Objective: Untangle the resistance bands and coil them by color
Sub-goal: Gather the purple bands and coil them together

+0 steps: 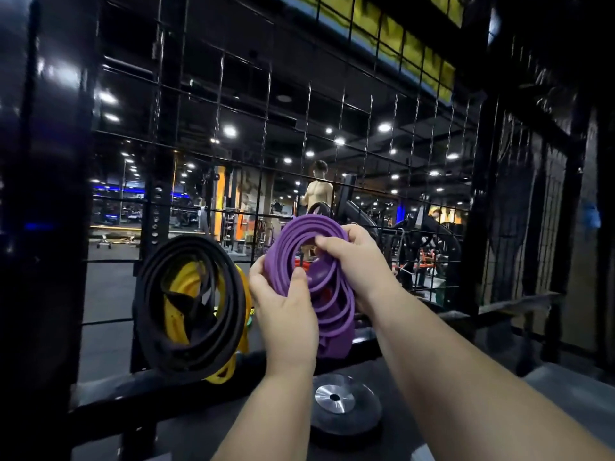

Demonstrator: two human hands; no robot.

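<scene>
Head view: both hands hold a purple resistance band (301,229) wound into a coil, raised in front of a black wire grid (233,128), just below the middle of the frame. The left hand (283,311) grasps the coil's rim at about 7 o'clock, thumb pressed flat on the front of the loops and fingers hidden behind them. The right hand (352,257) grasps the rim at about 3 o'clock, its fingers curled over the loops and hooked into the coil's central opening. The upper turns lie fairly neat. At 5 o'clock the lower turns sag in looser loops down to a black ledge. A sliver of red (327,292) shows through those loops; what it belongs to cannot be told.

At 9 o'clock from the purple coil, just beside the left hand, a black band (186,242) hangs as a big coil against the grid. A yellow band (179,294) shows through its opening and pokes out beneath it at 6 o'clock. Both sit above a black frame rail (133,394).

At 6 o'clock from the purple coil, between the two forearms, a dark weight plate (362,414) with a silver hub lies flat.

Beyond the grid, at 12 o'clock from the coil, a person (317,191) stands among gym machines under ceiling spotlights. At 1 o'clock in the frame runs a yellow panel (392,31); any lettering on it is too blurred to read.
</scene>
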